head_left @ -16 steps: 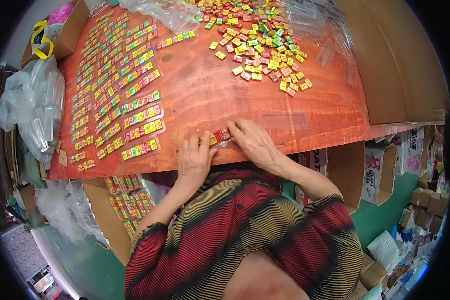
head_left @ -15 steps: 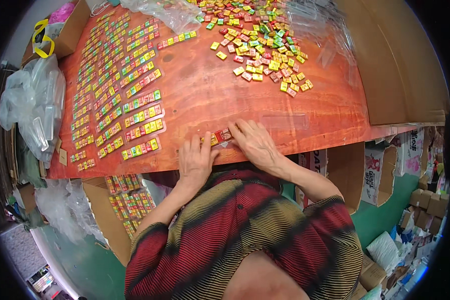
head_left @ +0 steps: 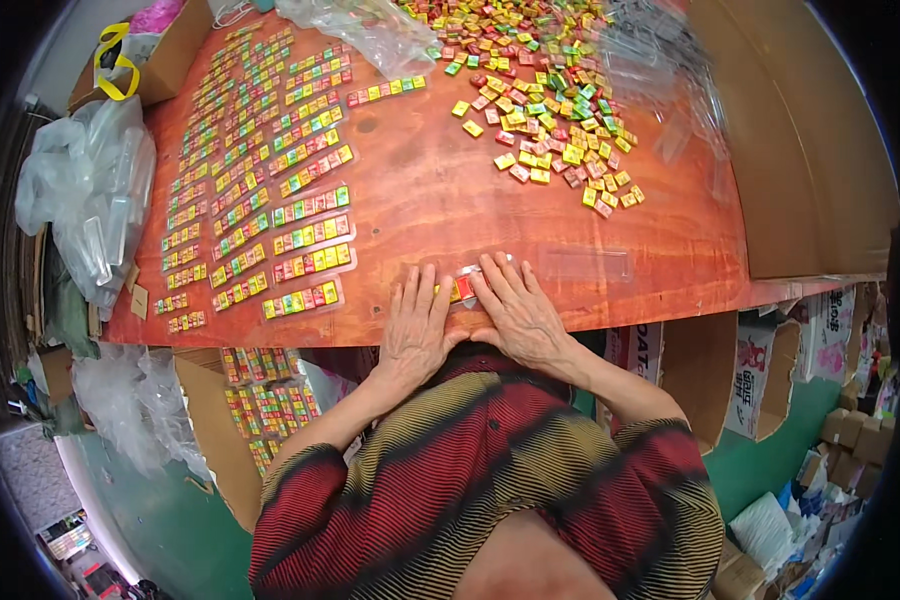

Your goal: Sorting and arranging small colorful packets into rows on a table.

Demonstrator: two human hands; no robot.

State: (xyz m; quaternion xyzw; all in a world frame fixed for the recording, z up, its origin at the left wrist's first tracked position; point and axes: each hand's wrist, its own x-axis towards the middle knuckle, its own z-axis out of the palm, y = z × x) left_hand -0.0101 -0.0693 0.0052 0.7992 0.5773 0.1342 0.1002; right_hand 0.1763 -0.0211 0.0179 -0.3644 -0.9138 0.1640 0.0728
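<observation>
Side by side near the table's front edge, both hands lie palm down over a clear plastic tray of small red and yellow boxes. My left hand covers the tray's left part, its fingers stretched out flat. Over the right part rests my right hand, likewise flat with fingers extended. Only the middle of the row shows between them; the rest is hidden under the palms. Just right of my right hand lies a clear plastic tray with no boxes in it. To the left stand rows of filled trays.
A heap of loose small boxes covers the back middle of the red table. Stacked clear trays lie behind right, beside a large cardboard sheet. A plastic bag hangs at the left edge; an open carton stands below.
My fingers have gone from gripping the tray's ends to lying flat across it. Both hands have come closer together. The whole view has shifted slightly.
</observation>
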